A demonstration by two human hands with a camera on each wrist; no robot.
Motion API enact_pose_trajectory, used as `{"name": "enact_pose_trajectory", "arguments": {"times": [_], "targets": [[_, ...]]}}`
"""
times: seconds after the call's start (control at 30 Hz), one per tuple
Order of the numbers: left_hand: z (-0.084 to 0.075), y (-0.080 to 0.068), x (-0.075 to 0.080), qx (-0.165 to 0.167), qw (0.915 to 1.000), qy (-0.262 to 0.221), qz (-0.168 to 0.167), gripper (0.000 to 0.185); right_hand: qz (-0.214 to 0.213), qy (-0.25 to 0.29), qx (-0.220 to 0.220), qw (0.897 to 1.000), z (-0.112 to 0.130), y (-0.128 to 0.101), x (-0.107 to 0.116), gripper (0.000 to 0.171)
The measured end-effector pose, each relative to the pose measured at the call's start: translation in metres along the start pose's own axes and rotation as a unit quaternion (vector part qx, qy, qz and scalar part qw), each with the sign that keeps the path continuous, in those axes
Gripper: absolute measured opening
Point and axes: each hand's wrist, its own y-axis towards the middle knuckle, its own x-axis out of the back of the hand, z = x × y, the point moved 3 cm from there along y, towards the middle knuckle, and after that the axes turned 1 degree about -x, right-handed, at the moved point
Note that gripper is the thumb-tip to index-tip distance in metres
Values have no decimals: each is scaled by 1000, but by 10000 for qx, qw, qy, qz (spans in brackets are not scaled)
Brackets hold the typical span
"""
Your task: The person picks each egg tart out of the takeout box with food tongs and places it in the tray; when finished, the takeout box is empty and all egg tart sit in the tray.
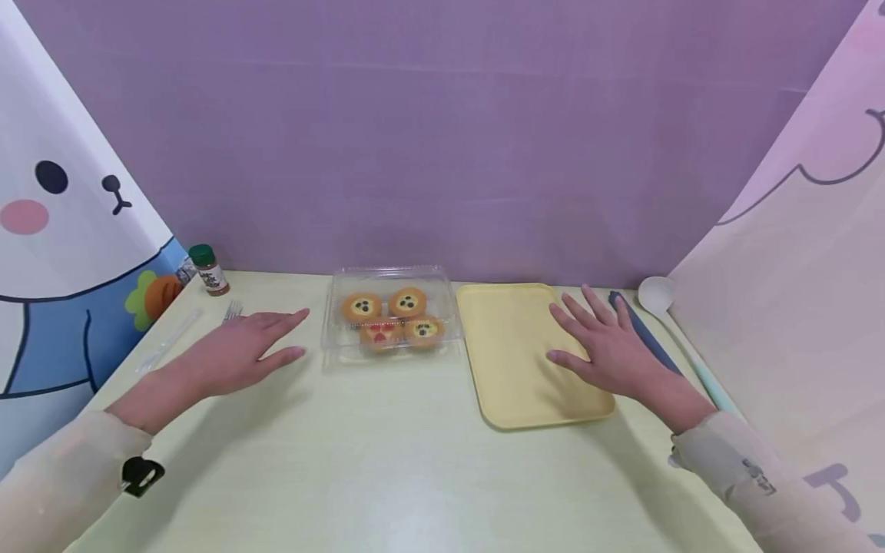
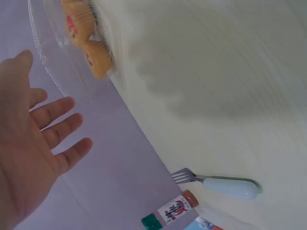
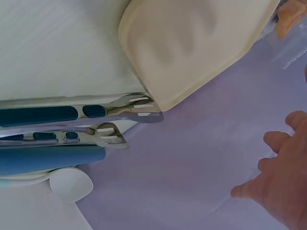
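Observation:
A clear plastic clamshell box (image 1: 391,316) holds several round orange tarts with dark dots; it sits at the table's back centre, and its edge shows in the left wrist view as the box (image 2: 72,38). Right of it lies a yellow tray (image 1: 515,361), seen from below as the tray (image 3: 192,43). My left hand (image 1: 245,349) hovers flat, fingers straight, just left of the box and holds nothing. My right hand (image 1: 601,346) is spread flat over the tray's right edge, also holding nothing.
A fork (image 2: 218,183) with a pale handle lies left of my left hand. A green-capped spice jar (image 1: 209,270) stands at the back left corner. Blue-handled tongs (image 3: 72,122) and a white spoon (image 1: 660,301) lie right of the tray. Cloth walls close both sides.

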Motion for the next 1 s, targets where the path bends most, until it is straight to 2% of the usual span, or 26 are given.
{"name": "enact_pose_trajectory", "arguments": {"times": [0.17,0.27,0.33,0.37,0.43,0.53,0.6,0.7,1.0], "targets": [[11,6,-7,197,9973,-684,183,69,12,270,68,9996,7,4,-1,77],[17,9,-13,307,9895,-1356,387,60,-326,336,408,9981,18,10,0,76],[22,12,-18,359,9787,-1919,639,55,-595,402,644,9953,28,15,1,74],[24,13,-20,413,9703,-2246,795,53,-732,415,737,9937,34,18,2,73],[27,14,-24,521,9489,-2893,1149,51,-879,509,803,9916,45,25,1,70],[31,17,-30,633,9121,-3702,1647,49,-813,813,689,9910,63,34,-4,68],[33,19,-34,714,8944,-4016,1835,48,-722,1022,571,9905,74,39,-7,67],[35,21,-38,770,8816,-4253,1895,48,-719,1283,497,9879,91,44,-12,66],[35,26,-47,866,8624,-4639,1831,49,-1355,1953,878,9674,137,63,-20,47]]}}
